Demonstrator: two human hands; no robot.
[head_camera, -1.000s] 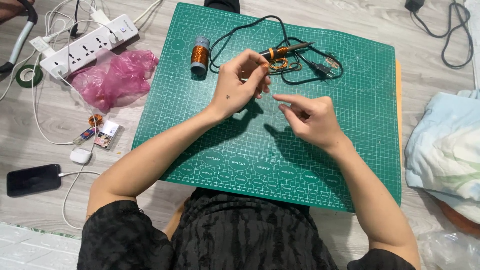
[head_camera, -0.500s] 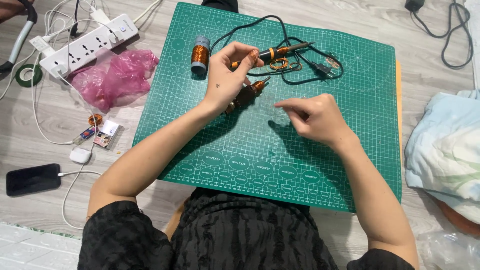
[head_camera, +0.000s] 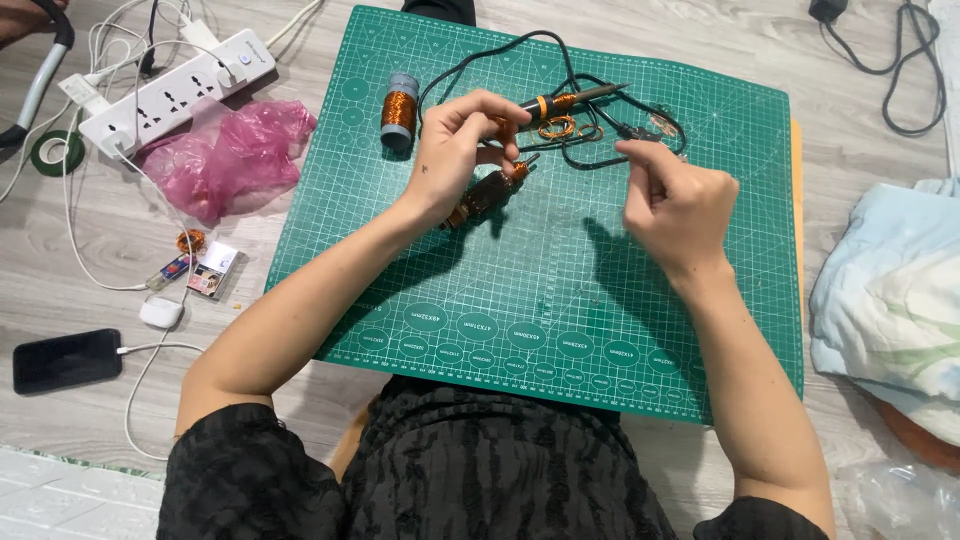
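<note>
Left hand (head_camera: 455, 160) up in the middle of the frame, fingers wrapped around a small brown-and-copper wound part (head_camera: 487, 195) that pokes out down-right under the palm. Right hand (head_camera: 675, 205) just right of centre, fingers curled in narrow, thumb and forefinger pinched; can't tell if there's a thin wire between them. Both hovering over a green cutting mat (head_camera: 560, 300) laid on a grey wood floor. Near the top of the mat: soldering iron (head_camera: 565, 100) with an orange grip and black cord, a few loose copper wire rings (head_camera: 560, 127) right under it, and a copper wire spool (head_camera: 399, 108) standing upright to the left. Off the mat at upper left: white power strip (head_camera: 175, 92) and a crumpled pink plastic bag (head_camera: 235, 150). Black phone (head_camera: 66, 360) at lower left, plugged into a white cable. Pale folded cloth (head_camera: 890, 300) at the right edge.
</note>
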